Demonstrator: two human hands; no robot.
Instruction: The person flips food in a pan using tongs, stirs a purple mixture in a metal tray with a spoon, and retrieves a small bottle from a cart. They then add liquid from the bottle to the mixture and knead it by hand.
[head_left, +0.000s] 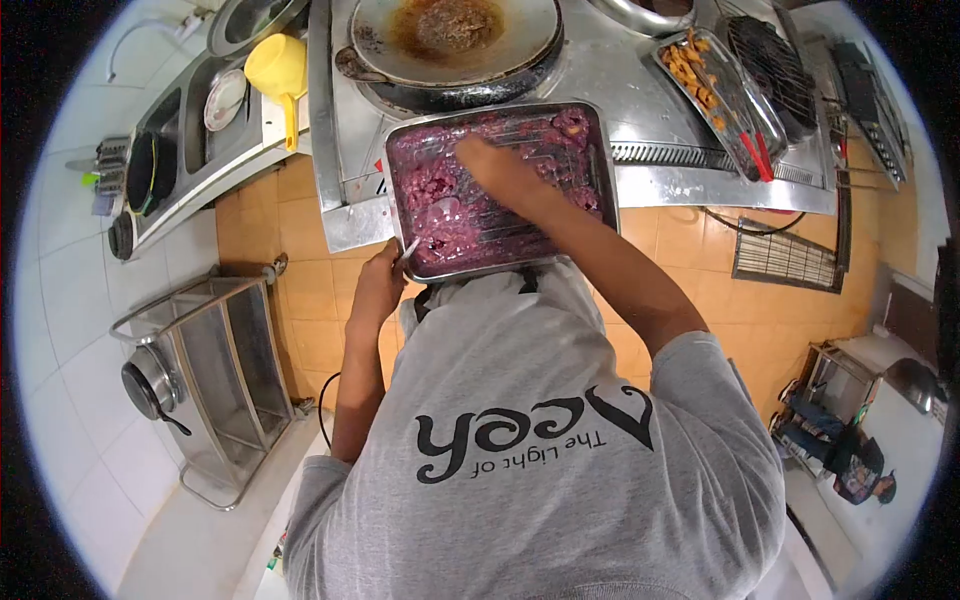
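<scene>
A rectangular metal tray spread with wet purple-red food rests partly over the front edge of the steel counter, close to my body. My left hand grips something thin and light-coloured at the tray's near left corner; whether it also holds the rim is unclear. My right hand is over the upper middle of the tray, at the food, with its fingers blurred and partly hidden. Just beyond the tray sits a wide wok with brown residue in it.
On the counter's right are a tray of fried pieces, red-handled tongs and a dark grill rack. A yellow dipper stands by the left sink. A steel trolley is lower left; another person is far right.
</scene>
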